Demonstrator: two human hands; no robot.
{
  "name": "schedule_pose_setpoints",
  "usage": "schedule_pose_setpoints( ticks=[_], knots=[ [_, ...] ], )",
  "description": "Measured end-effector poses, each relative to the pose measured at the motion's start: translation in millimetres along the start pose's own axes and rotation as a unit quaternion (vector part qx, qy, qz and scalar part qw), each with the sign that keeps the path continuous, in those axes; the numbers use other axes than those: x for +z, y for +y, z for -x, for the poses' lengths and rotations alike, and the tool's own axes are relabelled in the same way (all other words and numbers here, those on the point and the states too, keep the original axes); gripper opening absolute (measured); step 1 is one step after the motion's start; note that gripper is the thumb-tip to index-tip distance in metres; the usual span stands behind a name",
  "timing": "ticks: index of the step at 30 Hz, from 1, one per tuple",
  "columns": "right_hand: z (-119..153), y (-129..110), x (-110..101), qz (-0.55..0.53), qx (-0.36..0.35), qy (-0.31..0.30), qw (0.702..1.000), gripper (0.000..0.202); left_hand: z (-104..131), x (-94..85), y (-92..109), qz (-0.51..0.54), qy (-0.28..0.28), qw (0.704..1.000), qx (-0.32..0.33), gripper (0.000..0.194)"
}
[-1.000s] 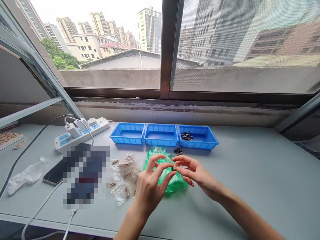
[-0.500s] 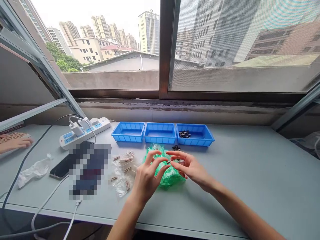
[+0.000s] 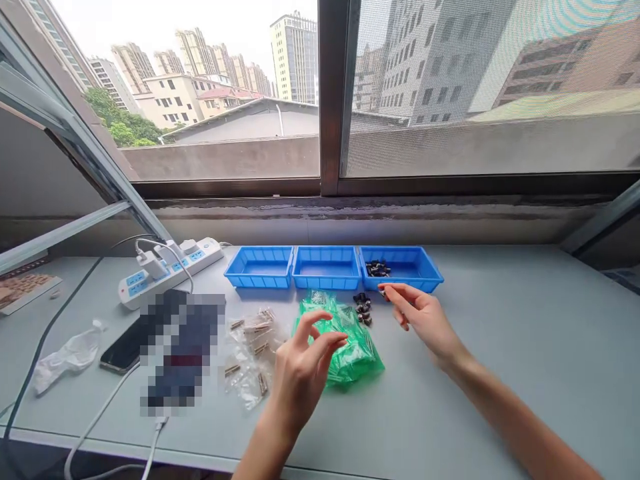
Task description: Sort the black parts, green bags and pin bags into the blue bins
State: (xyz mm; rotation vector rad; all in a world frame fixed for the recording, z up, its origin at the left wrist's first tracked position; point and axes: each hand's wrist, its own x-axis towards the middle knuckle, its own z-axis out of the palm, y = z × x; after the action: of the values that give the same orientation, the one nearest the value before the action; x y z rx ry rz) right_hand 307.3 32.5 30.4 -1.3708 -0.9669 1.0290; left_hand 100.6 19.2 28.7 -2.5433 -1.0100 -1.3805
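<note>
- The green bag [image 3: 357, 363] is laid on the grey desk [image 3: 525, 360], its plastic crumpled and its contents mostly hidden by glare and folds.
- The left hand [image 3: 300, 367] is held at the near left edge of the green bag, with thumb and forefinger curved and parted; nothing is seen gripped between them. Whether the bag is touched by the fingertips cannot be told.
- The right hand [image 3: 427, 320] is extended to the right of the green bag and slightly beyond it. A small part [image 3: 383, 292] is pinched between thumb and forefinger, while the other fingers are loosely curled.
- The small part is held beyond the green bag's right side, before the near wall of the right bin [image 3: 425, 285]; its shape is too small to be made out.
- Loose dark parts [image 3: 363, 308] are gathered just beside the green bag, at its far right edge.
- Three blue bins are lined up beyond the green bag: left bin [image 3: 260, 279], middle bin [image 3: 327, 283] and right bin. More dark pieces [image 3: 377, 269] are heaped in the right bin.
- Clear packets [image 3: 253, 353] filled with brownish pins are spread to the left of the green bag.
- Farther left of it, a power strip [image 3: 170, 272] and a dark phone [image 3: 116, 352] are placed.
</note>
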Motion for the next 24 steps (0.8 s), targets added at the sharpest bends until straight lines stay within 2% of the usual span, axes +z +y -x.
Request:
schedule_pose_setpoints(
  ticks=[3,6,9,14,19,24],
  knots=[
    [-5.1,-0.1,-4.8,-0.033,0.006,0.05,0.998,0.05,-0.7,-1.1,1.8,0.007,-0.003,1.0,-0.002,0.015],
    [-8.2,-0.9,-8.4,-0.03,0.002,0.067,0.997,0.048,-0.9,-2.7,2.8,0.012,0.002,1.0,-0.012,0.013],
    [-10.6,-1.0,-11.0,0.0,-0.019,0.078,0.997,0.044,0.5,-3.4,1.5,0.019,0.015,0.999,-0.022,0.012],
    [-13.4,-0.3,-15.3,0.054,-0.07,0.112,0.99,0.039,0.7,-2.9,-0.3,0.034,-0.004,0.999,-0.019,0.013],
    [-13.6,0.8,-24.2,0.153,-0.132,0.167,0.965,0.033,-2.7,-3.5,2.9,0.025,-0.01,1.0,-0.015,0.021],
    [-16.4,1.3,-32.0,0.194,-0.139,0.172,0.956,0.029,-2.3,-1.4,2.1,0.021,-0.01,1.0,0.002,0.021]
  ],
)
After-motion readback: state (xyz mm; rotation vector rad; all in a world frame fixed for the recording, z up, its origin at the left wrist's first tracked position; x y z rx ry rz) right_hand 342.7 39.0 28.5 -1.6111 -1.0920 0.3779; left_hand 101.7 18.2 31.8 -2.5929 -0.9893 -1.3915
